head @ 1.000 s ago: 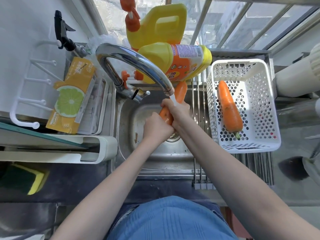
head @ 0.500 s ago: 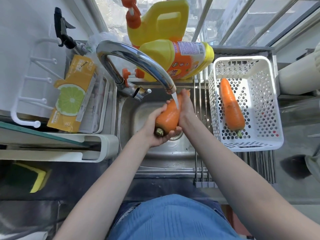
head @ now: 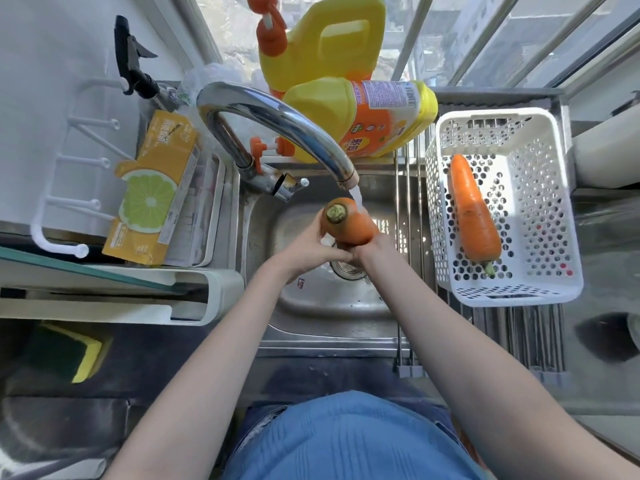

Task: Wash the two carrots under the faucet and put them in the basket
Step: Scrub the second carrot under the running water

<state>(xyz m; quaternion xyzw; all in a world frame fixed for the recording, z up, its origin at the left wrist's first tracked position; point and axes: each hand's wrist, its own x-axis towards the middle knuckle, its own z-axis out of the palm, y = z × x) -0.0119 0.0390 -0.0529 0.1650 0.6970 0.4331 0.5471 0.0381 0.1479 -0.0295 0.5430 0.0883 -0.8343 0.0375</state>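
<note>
Carrot (head: 349, 223) number two is held under the faucet (head: 277, 123) stream, gripped by the left hand (head: 311, 249) and right hand (head: 375, 249); the washed carrot (head: 474, 213) lies in the basket (head: 554, 216). Rinsing is underway; a transfer rightward is called for next.

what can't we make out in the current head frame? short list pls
- Held carrot, head view: its thin end is hidden behind the left hand and right hand, so each grip is unclear.
- Sink drain: mostly covered by both hands.
- Lying bottle: label print too small to read.
- Basket: red marks on its floor too small to identify.
- Pale object at the right edge: cut off by the frame.
</note>
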